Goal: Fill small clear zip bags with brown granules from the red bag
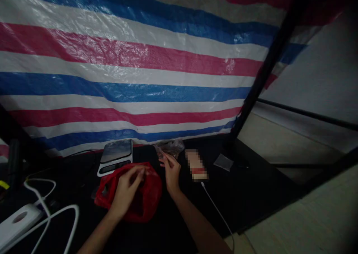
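A red plastic bag [152, 194] sits mouth-up on the black tabletop. My left hand [127, 190] lies over its opening, with thumb and fingers curled together. Whatever may be between those fingertips is too dark and small to name. To the right of the bag, my right hand [172, 170] is raised with its fingers drawn together in a pinch, and what it holds, if anything, is unclear. Just behind those fingers rests a clear plastic bag [176, 148] with small brownish contents. Behind the red bag stands a white digital scale [117, 153], its display partly covered by the bag.
A phone [196, 164], blurred out, lies at right with a white charging cable [216, 205]. Beyond it is a small clear packet [223, 162]. A white power strip [21, 222] and looped cables fill the left front. Striped plastic sheeting [134, 75] hangs behind the table.
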`<state>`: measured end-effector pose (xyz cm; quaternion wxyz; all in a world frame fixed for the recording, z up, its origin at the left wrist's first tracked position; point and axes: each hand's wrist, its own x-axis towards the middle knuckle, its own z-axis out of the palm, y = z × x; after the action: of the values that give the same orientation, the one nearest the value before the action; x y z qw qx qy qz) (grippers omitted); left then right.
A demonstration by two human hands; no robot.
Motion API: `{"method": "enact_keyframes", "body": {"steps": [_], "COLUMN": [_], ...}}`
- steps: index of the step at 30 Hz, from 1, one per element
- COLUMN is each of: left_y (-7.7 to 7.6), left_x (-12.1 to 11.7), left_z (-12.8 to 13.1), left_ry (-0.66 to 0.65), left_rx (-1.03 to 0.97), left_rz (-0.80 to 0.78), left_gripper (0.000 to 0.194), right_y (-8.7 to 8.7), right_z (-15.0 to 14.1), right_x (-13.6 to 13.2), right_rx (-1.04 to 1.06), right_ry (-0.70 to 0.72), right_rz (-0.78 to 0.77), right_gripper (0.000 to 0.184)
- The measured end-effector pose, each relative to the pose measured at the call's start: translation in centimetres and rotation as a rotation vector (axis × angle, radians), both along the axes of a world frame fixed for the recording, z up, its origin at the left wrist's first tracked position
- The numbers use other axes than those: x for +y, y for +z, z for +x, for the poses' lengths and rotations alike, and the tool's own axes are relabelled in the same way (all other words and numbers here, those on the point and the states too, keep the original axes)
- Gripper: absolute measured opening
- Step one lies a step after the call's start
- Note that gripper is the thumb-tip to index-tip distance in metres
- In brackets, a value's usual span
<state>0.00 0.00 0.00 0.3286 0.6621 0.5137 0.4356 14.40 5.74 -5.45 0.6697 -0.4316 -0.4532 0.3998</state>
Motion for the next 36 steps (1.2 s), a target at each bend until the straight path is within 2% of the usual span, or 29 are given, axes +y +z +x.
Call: {"method": "enact_keyframes", "body": {"steps": [3,7,10,13,15,22,30,36], "left_y": [0.1,-2.1,-3.9,-4.7,-4.7,-3.3,-2.6,-3.5], "left_x": [2.7,2.7,2.7,3.0,3.1,2.4,2.1,1.9], "left_z": [0.8,0.7,-0.1,-0.7,-0.9,-0.4,-0.8,-0.6], "left_ry": [0.06,0.085,0.13,0.224,0.244,0.151,0.259,0.269], "left_rx": [0.023,0.019,-0.039,-0.143,-0.195,-0.203,-0.023,0.103], "left_rz": [0.033,0.074,0.041,0.008,0.006,-0.018,0.13,0.256], "left_gripper": [0.03,0.029,0.034,0.039,0.039,0.025,0.029,0.025], "right_y": [0.9,1.5,1.6,1.8,2.0,2.2,1.9,2.4], "right_z": [0.0,-0.6,-1.0,-1.1,-0.9,-0.8,-2.0,-1.1], "right_x": [-1.1,-2.3,-2.8,-3.0,-3.0,-2.6,-2.6,-2.5], "right_rx": [-0.149,-0.282,-0.387,-0.487,-0.51,-0.434,-0.26,-0.539], "right_ry": [0.031,0.105,0.132,0.194,0.222,0.206,0.172,0.044], "right_rz": [0.116,0.197,0.31,0.413,0.445,0.414,0.306,0.363], "right_gripper": [0.027,0.031,0.033,0.035,0.036,0.035,0.019,0.017]}}
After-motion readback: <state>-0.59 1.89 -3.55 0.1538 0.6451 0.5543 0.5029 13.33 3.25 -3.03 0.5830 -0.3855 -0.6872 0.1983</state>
